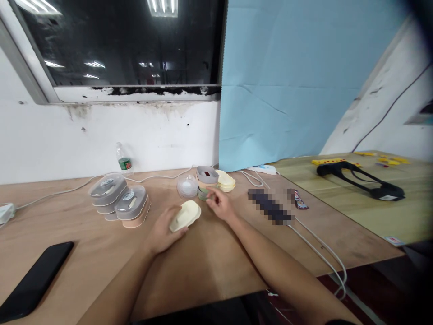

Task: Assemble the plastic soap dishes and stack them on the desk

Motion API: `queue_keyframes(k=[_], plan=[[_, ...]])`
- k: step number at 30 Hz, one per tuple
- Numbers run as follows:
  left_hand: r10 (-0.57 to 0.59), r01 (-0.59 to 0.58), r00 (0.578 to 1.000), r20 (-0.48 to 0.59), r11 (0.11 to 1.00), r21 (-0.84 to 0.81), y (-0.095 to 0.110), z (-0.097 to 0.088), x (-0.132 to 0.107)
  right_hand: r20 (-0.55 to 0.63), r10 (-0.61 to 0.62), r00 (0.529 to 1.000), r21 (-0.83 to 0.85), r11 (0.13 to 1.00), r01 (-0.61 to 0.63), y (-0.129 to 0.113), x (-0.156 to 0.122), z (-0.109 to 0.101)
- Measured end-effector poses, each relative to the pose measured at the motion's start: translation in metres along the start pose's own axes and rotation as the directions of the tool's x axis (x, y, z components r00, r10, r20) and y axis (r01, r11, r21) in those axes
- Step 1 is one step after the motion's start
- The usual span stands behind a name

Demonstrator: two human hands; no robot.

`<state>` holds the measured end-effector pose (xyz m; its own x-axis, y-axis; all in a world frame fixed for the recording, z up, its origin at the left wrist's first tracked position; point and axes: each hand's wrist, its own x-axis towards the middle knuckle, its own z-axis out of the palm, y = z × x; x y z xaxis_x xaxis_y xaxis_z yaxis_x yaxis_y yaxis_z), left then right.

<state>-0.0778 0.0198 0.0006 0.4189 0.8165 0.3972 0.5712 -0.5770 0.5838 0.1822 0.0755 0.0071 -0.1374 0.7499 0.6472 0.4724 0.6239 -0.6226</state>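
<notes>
My left hand (165, 231) is closed around the edge of a cream, oval, shallow plastic piece (187, 215), held just above the wooden table. My right hand (221, 205) is at the front right of a stack of oval plastic containers (207, 173), grey on top with peach and green below. Its index finger is stretched out near the green one; whether it touches cannot be made out. Clear round-edged lids (187, 186) sit left of that stack, and more cream pieces (226, 181) are piled behind my right hand.
Lidded oval boxes (132, 204) stand stacked at the left, with a bottle (124, 160) behind. A black phone (35, 279) lies at the front left. White cables (320, 253), a small wrapper (300, 200) and a black strap-like object (361, 179) are to the right.
</notes>
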Motion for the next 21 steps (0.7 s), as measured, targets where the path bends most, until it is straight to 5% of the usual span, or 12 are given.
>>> queue_keyframes(k=[3, 6, 9, 11, 13, 15, 17, 19, 21], plan=[[0.005, -0.011, 0.999, -0.049, 0.991, -0.131, 0.002, -0.005, 0.0, 0.289, -0.146, 0.946, -0.013, 0.988, 0.156, -0.026, -0.005, 0.004], [0.075, -0.081, 0.996, -0.04, 0.981, -0.175, 0.002, -0.008, -0.001, 0.296, -0.115, 0.948, -0.026, 0.991, 0.128, -0.036, -0.008, 0.011], [0.188, -0.202, 0.975, -0.116, 0.97, -0.133, 0.002, -0.01, -0.002, 0.007, -0.036, 0.999, -0.005, 0.999, 0.036, -0.022, -0.008, 0.011], [0.239, -0.245, 0.943, -0.232, 0.97, 0.005, 0.0, -0.014, -0.003, -0.286, 0.034, 0.958, 0.022, 0.999, -0.029, -0.003, -0.002, 0.004], [0.287, -0.219, 0.88, -0.38, 0.952, 0.212, -0.006, -0.022, -0.004, -0.494, 0.106, 0.863, 0.054, 0.994, -0.091, 0.017, 0.008, -0.008], [0.337, -0.136, 0.789, -0.513, 0.911, 0.389, -0.015, -0.033, -0.004, -0.759, 0.288, 0.584, 0.253, 0.957, -0.143, 0.038, 0.021, -0.023], [0.332, 0.004, 0.717, -0.613, 0.877, 0.48, -0.024, -0.045, -0.003, -0.8, 0.436, 0.413, 0.401, 0.9, -0.173, 0.055, 0.029, -0.036], [0.28, 0.159, 0.669, -0.689, 0.851, 0.5, -0.031, -0.055, -0.002, -0.752, 0.57, 0.331, 0.521, 0.822, -0.231, 0.069, 0.033, -0.045], [0.211, 0.286, 0.638, -0.741, 0.828, 0.483, -0.035, -0.061, -0.001, -0.677, 0.663, 0.32, 0.597, 0.748, -0.288, 0.077, 0.031, -0.047]])
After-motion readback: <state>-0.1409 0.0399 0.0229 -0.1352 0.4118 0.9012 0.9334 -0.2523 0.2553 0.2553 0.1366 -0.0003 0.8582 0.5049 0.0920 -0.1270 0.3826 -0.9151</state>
